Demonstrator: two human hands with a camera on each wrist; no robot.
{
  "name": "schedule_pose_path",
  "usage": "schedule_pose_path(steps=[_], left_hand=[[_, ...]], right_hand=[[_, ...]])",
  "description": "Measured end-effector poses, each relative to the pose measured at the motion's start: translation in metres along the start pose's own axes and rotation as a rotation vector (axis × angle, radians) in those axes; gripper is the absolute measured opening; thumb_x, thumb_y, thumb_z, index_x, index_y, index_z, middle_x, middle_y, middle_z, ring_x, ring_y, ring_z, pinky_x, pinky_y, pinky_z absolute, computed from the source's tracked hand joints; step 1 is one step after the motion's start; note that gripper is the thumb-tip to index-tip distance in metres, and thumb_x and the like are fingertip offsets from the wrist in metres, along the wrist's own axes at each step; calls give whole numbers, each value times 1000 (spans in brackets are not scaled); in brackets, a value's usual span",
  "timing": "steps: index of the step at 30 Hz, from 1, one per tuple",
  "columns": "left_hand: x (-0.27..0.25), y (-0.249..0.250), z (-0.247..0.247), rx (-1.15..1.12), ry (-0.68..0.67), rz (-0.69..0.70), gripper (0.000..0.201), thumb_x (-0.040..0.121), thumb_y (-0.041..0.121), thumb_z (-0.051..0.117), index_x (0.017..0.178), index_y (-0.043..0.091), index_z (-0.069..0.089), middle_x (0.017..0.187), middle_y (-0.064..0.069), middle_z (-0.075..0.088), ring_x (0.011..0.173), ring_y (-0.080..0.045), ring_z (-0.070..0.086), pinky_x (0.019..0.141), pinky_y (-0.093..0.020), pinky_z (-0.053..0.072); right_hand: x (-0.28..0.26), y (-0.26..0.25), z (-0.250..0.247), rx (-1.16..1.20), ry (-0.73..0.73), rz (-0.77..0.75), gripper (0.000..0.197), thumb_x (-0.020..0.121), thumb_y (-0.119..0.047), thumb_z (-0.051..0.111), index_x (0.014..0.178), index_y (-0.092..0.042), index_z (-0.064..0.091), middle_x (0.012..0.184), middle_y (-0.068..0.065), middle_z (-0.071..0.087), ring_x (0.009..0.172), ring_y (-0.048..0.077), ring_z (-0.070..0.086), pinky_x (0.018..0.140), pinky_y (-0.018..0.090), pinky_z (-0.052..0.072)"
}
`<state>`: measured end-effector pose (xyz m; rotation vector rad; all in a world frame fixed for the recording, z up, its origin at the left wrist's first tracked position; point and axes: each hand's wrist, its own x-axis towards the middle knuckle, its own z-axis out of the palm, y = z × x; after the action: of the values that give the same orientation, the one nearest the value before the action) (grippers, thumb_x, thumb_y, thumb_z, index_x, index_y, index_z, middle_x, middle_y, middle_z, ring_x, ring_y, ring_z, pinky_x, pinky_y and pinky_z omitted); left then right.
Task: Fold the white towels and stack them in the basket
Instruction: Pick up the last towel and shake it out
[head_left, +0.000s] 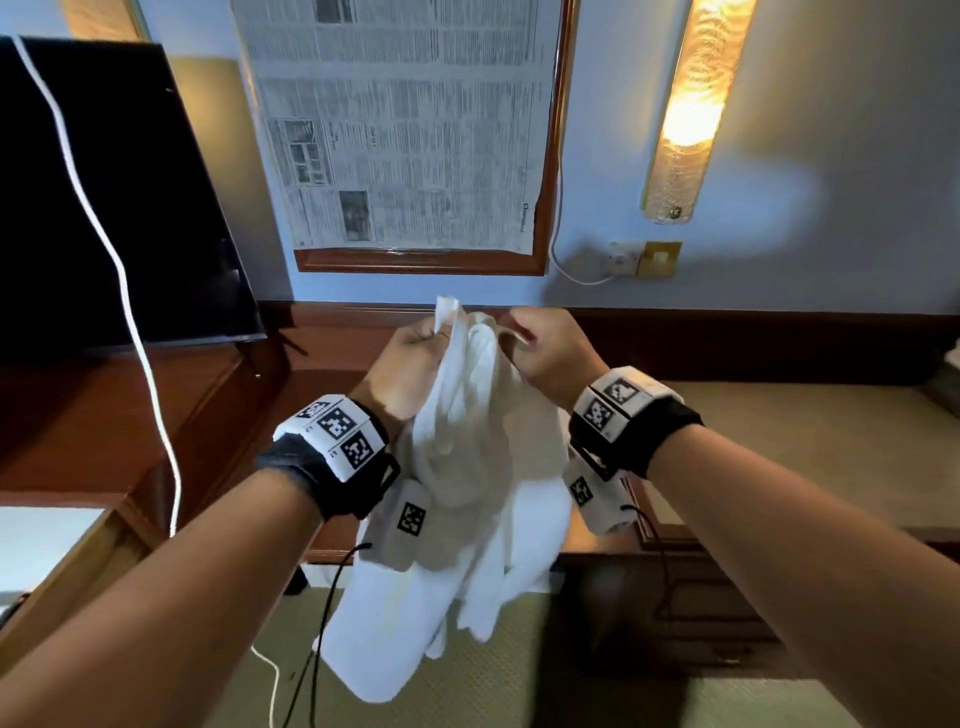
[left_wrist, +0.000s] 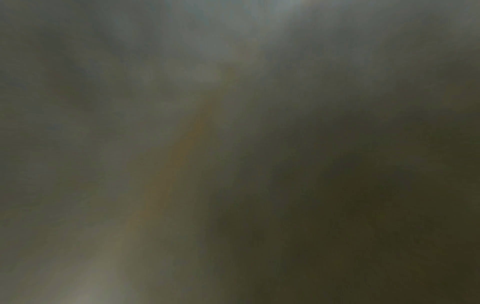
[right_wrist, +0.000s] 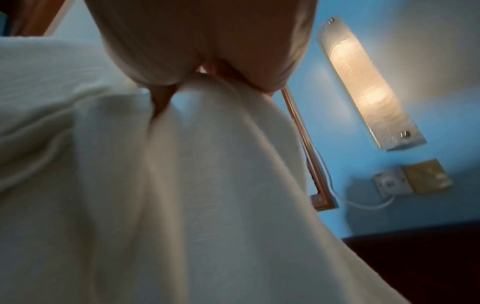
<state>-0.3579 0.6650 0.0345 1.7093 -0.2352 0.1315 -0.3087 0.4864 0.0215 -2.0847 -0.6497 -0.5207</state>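
Observation:
A white towel (head_left: 467, 467) hangs bunched in the air in front of me, its lower end near the carpet. My left hand (head_left: 415, 348) grips its top edge, with a corner sticking up above the fingers. My right hand (head_left: 540, 338) pinches the edge close beside it. In the right wrist view the towel (right_wrist: 207, 195) fills the frame, pinched under my right hand (right_wrist: 207, 67). The left wrist view is dark and blurred, and shows nothing clearly. No basket is in view.
A dark wooden desk (head_left: 104, 415) stands at the left with a black TV screen (head_left: 104, 208) and a white cable (head_left: 130, 312). On the blue wall hang a frame covered with newspaper (head_left: 405, 130), a lit wall lamp (head_left: 691, 104) and a socket (head_left: 623, 260). Green carpet (head_left: 805, 441) lies below.

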Motion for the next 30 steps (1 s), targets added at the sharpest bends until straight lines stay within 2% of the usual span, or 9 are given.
schedule_pose_path(steps=[2, 5, 8, 12, 16, 18, 21, 27, 30], left_hand=[[5, 7, 7, 13, -3, 31, 33, 107, 10, 38, 84, 22, 58, 57, 25, 65, 58, 10, 63, 58, -6, 48], [19, 17, 6, -136, -15, 32, 49, 106, 9, 44, 71, 23, 75, 62, 10, 70, 59, -2, 64, 62, -17, 51], [30, 21, 5, -58, 8, 85, 59, 107, 18, 47, 56, 30, 73, 59, 11, 65, 58, -8, 58, 69, -30, 45], [37, 24, 5, -52, -14, 102, 60, 109, 15, 42, 59, 28, 73, 58, 13, 65, 56, -2, 58, 66, -25, 44], [42, 24, 4, -102, 9, 94, 58, 109, 16, 41, 61, 25, 71, 58, 14, 64, 56, -2, 59, 65, -24, 46], [44, 24, 3, -84, 57, 73, 46, 109, 19, 42, 69, 25, 65, 56, 14, 64, 55, -1, 59, 63, -23, 46], [48, 20, -2, -70, 119, 55, 42, 108, 17, 45, 71, 23, 64, 54, 15, 63, 53, 1, 58, 58, -19, 46], [52, 12, -12, -153, 189, 70, 40, 106, 8, 43, 76, 21, 66, 57, 16, 66, 57, 1, 61, 64, -19, 47], [47, 16, -8, -148, 65, 44, 61, 104, 4, 46, 57, 29, 76, 59, 14, 67, 58, -2, 62, 65, -20, 48]], right_hand=[[14, -7, -9, -77, 8, -9, 28, 84, -10, 62, 62, 4, 52, 57, 16, 53, 54, 24, 43, 53, 40, 35], [17, -12, -24, -140, 0, -35, 40, 87, -22, 62, 56, -10, 40, 51, 1, 38, 52, 11, 32, 50, 36, 26], [-1, -15, -29, -103, -66, -17, 38, 89, -24, 60, 60, -12, 39, 56, -2, 40, 53, 10, 34, 53, 32, 31], [-34, 24, -31, -178, -215, 125, 20, 89, -13, 65, 72, -21, 61, 67, -7, 59, 63, 13, 55, 63, 27, 44], [-73, 86, -39, -212, -190, 360, 31, 89, -10, 67, 65, -27, 56, 61, -4, 55, 59, 14, 49, 61, 34, 43], [-93, 110, -45, -253, -193, 470, 27, 89, -13, 67, 65, -24, 61, 58, -7, 53, 57, 13, 51, 60, 32, 42], [-118, 133, -59, -271, -192, 590, 11, 90, -16, 67, 81, -13, 73, 70, 3, 65, 68, 22, 59, 64, 34, 46], [-148, 177, -75, -260, -123, 767, 37, 90, -6, 60, 64, -31, 70, 65, 1, 69, 72, 30, 70, 73, 45, 57], [-131, 164, -79, -266, -16, 685, 40, 85, 1, 60, 72, -34, 72, 74, -3, 69, 77, 23, 66, 70, 31, 49]])
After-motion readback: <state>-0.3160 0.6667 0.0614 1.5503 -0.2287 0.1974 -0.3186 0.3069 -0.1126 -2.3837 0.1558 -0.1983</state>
